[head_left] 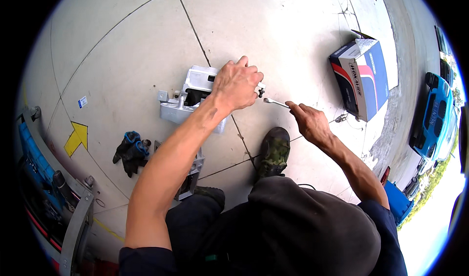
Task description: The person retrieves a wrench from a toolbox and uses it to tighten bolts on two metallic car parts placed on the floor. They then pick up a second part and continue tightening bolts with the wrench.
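Note:
A silver cast-metal housing (pixel 178 112) with a dark opening stands on the floor ahead of me. My left hand (pixel 237 83) is closed over its right part, fingers curled down and thumb side hidden. Just right of those fingers, a small dark fitting (pixel 262 91) sticks out at the housing's edge. In my closed right hand (pixel 311 123) is a slim metal wrench (pixel 277 102). Its head points left toward the fitting, a short gap away.
A blue, white and red cardboard box (pixel 359 78) lies at right. Black gloves with blue cuffs (pixel 131 151) rest at left, near a yellow floor arrow (pixel 77 138). A grey metal frame (pixel 194 176) sits below my left forearm. My camouflage shoe (pixel 274 151) is close by.

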